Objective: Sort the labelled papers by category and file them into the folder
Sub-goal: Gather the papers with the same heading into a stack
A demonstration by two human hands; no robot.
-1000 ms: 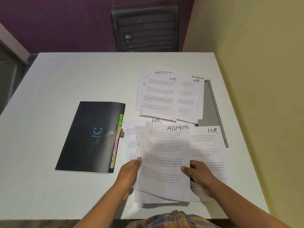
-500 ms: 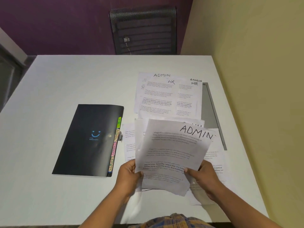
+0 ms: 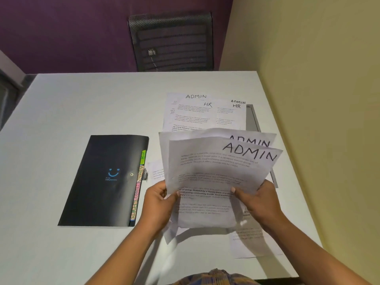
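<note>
Two sheets marked ADMIN (image 3: 216, 173) are lifted off the table, fanned and tilted to the right. My left hand (image 3: 159, 200) grips their lower left edge, and my right hand (image 3: 257, 199) grips the lower right edge with the thumb on top. A closed black folder (image 3: 102, 182) with a blue smiley lies flat to the left; coloured tabs reading HR, ADMIN, FINANCE, SPORTS (image 3: 138, 185) line its right edge. Behind the raised sheets, papers labelled ADMIN and HR (image 3: 203, 112) lie overlapped on the table. More printed sheets (image 3: 248, 237) lie under my hands, partly hidden.
The white table (image 3: 82, 103) ends at a yellow wall on the right. A grey strip (image 3: 252, 118) lies along the table's right side beside the papers. A black mesh chair (image 3: 172, 40) stands behind the far edge against a purple wall.
Both hands raised the ADMIN sheet higher and tilted it further right. A second ADMIN sheet now shows fanned behind it. The HR sheet on the table is covered.
</note>
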